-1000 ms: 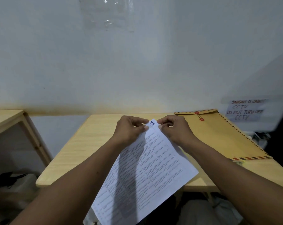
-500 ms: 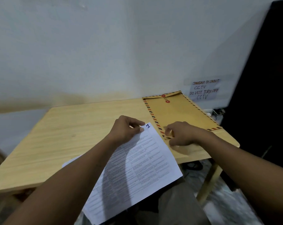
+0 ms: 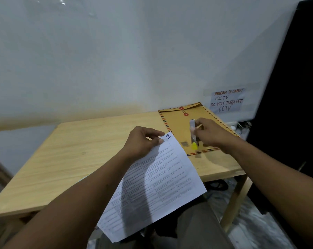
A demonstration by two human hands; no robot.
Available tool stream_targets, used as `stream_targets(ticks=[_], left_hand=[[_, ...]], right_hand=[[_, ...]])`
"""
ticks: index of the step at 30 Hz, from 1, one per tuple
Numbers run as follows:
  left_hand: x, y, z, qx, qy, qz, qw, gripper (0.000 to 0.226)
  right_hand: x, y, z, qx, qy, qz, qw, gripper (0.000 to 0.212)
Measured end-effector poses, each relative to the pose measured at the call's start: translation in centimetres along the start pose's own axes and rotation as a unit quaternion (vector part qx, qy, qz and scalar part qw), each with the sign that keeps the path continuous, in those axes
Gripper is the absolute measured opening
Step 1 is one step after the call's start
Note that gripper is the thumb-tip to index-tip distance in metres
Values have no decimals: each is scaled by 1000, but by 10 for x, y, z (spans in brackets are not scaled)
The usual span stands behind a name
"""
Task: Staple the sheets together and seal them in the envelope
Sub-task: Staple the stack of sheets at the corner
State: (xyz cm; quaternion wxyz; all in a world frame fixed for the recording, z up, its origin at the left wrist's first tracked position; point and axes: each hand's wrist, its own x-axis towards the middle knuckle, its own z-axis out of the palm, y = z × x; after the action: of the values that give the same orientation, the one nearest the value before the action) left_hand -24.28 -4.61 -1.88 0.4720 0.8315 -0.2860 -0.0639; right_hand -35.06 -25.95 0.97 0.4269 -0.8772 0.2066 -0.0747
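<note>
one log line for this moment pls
left hand: pinches sheets at top corner | right hand: grips stapler over envelope | envelope: flat on table

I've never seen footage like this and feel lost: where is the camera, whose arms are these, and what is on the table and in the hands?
There is no machine here. The arms belong to a person, and the single picture comes from a wide-angle camera worn on their head, looking forward and down. The left hand pinches the top corner of the printed sheets, which hang past the near edge of the wooden table. The right hand grips a small silvery tool with a yellow end, apparently the stapler, over a brown envelope with a striped border that lies flat on the table's far right corner. A handwritten note is stuck on the wall behind.
</note>
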Motion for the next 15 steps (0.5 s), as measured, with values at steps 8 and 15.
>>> stream_targets(ticks=[8,15], left_hand=[[-4,1,-15,-16,43,16,999,24],[-6,-2,-17,-24,59,20,998,23]], right_hand=[[15,-29,35,513,-55,143,845,11],[20,-34,42,455,-79,117,879,9]])
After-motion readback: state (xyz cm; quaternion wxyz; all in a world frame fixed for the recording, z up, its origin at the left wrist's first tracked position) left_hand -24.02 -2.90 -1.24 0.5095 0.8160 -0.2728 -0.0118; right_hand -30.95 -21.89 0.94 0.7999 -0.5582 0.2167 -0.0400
